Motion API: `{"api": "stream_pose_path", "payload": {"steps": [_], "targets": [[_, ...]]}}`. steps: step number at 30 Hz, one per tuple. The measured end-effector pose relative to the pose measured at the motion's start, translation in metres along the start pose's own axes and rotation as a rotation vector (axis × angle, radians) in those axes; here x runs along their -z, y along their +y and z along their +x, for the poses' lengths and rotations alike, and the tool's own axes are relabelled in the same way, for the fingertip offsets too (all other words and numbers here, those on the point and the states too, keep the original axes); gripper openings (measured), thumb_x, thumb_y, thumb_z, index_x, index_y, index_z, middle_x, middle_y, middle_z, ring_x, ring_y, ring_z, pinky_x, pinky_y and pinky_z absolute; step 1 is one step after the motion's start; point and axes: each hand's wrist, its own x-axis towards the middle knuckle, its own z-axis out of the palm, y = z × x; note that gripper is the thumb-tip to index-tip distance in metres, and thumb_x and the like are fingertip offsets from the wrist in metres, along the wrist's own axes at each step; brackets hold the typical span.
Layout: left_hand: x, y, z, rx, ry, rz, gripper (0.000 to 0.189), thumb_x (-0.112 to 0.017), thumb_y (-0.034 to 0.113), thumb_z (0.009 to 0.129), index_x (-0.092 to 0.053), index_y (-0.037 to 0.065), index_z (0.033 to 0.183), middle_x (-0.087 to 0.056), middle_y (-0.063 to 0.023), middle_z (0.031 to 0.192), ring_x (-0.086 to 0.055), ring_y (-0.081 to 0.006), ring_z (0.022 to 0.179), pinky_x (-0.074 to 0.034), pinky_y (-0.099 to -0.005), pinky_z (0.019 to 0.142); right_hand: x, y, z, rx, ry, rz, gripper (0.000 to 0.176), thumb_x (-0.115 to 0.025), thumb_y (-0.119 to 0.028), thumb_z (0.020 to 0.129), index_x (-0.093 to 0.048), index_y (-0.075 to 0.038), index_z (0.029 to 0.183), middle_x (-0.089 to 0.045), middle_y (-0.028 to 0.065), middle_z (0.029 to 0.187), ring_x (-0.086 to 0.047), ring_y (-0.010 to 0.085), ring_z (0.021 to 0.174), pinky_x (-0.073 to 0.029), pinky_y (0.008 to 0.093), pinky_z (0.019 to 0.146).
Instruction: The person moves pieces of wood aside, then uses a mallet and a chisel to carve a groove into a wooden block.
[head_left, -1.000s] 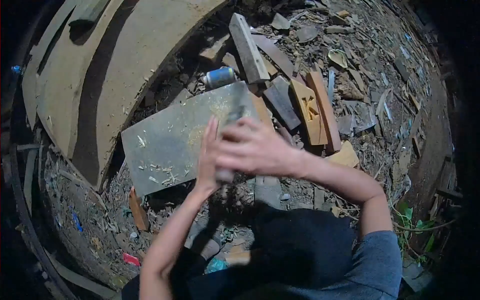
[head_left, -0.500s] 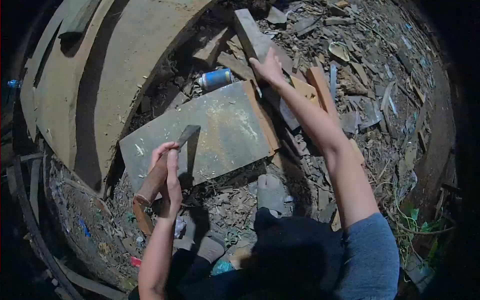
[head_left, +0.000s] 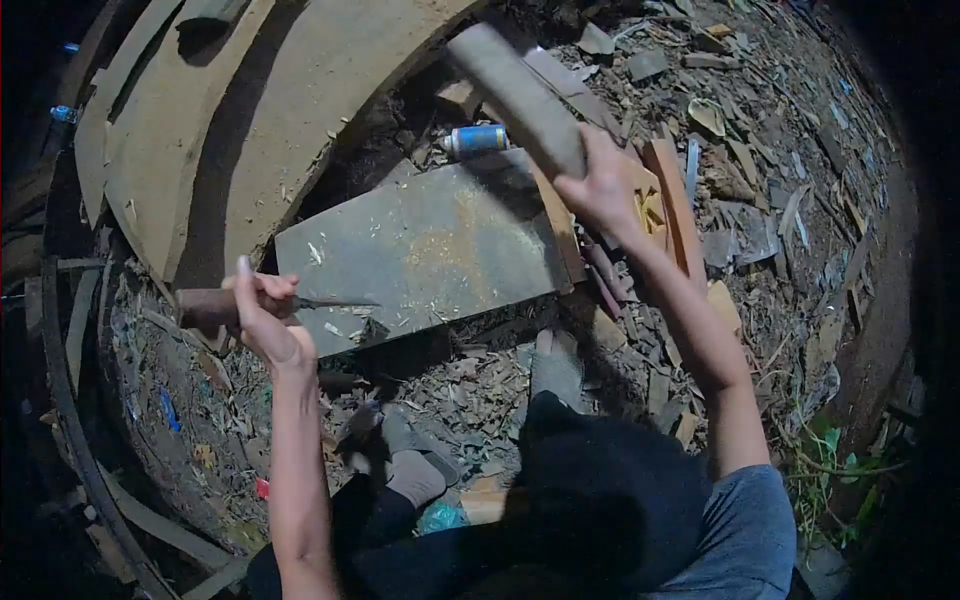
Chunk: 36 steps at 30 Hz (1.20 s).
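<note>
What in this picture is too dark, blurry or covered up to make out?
Head view only:
- wooden block: blurred, and its lower end is covered by the right hand.
- tool: the left hand covers where the handle meets the thin blade.
- blue can: label too small to read.
- Frame corners: black, nothing shows.

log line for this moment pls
left hand: grips chisel, blade toward grey board | right hand: holds wooden block up above board | blue can: beyond board
</note>
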Motion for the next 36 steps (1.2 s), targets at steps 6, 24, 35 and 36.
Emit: {"api": "stream_pose_path", "payload": {"steps": [6, 24, 35, 36], "targets": [[-0.012, 0.04, 0.0, -0.12, 0.074, -0.061, 0.035, -0.056, 0.032, 0.096, -0.043, 0.015, 0.069, -0.038, 0.0032, 0.057, -0.035, -0.0097, 0.052, -0.036, -0.0282, 0.055, -0.036, -0.081, -0.085, 0.655, -0.173, -0.483, 0.062, -0.054, -0.012, 0.082, -0.04, -0.03, 0.14, -0.045, 0.0193, 0.134, -0.051, 0.0347, 0.115, -0.046, 0.0458, 0.087], [-0.024, 0.048, -0.005, -0.157, -0.059, -0.378, 0.028, -0.063, 0.014, 0.087, -0.042, 0.013, 0.07, -0.04, 0.0021, 0.055, -0.038, -0.0084, 0.044, -0.036, -0.0251, 0.045, -0.054, -0.13, -0.114, 0.489, -0.478, -0.325, 0.07, -0.058, -0.013, 0.081, -0.034, -0.033, 0.144, -0.047, 0.0149, 0.128, -0.058, 0.0333, 0.1, -0.05, 0.044, 0.078], [-0.041, 0.0, 0.013, -0.09, -0.096, -0.129, 0.04, -0.055, 0.028, 0.095, -0.037, 0.014, 0.063, -0.034, 0.0034, 0.053, -0.034, -0.0091, 0.047, -0.031, -0.0238, 0.046, -0.055, -0.11, -0.128, 0.408, -0.287, 0.03, 0.054, -0.059, -0.031, 0.088, -0.043, -0.022, 0.139, -0.051, 0.0161, 0.126, -0.058, 0.0333, 0.1, -0.049, 0.0411, 0.081], [-0.043, 0.0, 0.011, -0.11, -0.094, -0.108, 0.039, -0.055, 0.028, 0.095, -0.038, 0.014, 0.063, -0.034, 0.0028, 0.053, -0.035, -0.0096, 0.047, -0.032, -0.024, 0.047, -0.051, -0.101, -0.13, 0.394, -0.282, 0.03, 0.054, -0.059, -0.031, 0.088, -0.043, -0.022, 0.139, -0.051, 0.0161, 0.126, -0.058, 0.0333, 0.1, -0.049, 0.0411, 0.081]]}}
